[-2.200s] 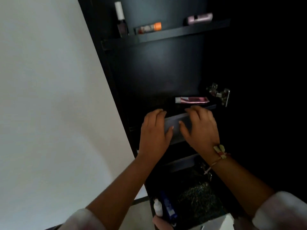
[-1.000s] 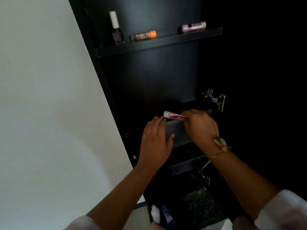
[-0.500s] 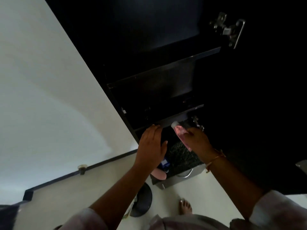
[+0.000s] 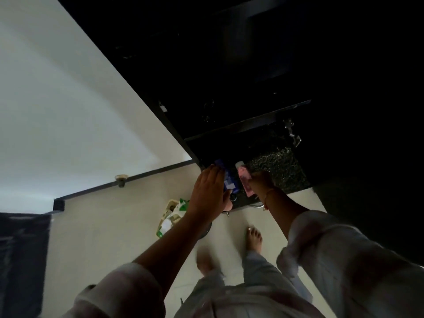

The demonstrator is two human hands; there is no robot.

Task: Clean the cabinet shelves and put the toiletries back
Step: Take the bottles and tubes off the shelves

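A green-and-white packet (image 4: 172,216) lies on the pale tiled floor (image 4: 110,226) beside the black cabinet (image 4: 229,76), whose dark speckled surface (image 4: 280,166) carries a blue pack (image 4: 227,180). The left hand (image 4: 210,191) lies flat over that pack, fingers (image 4: 212,174) straight and together. The right hand (image 4: 261,180) clamps a pink tube (image 4: 243,177) low over the surface.

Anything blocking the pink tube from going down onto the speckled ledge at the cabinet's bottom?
Nothing visible does. The right hand holds the pink tube right over the speckled ledge. A blue pack lies close on the tube's left, with the left hand open above it. The picture is dim, so small things could be missed.
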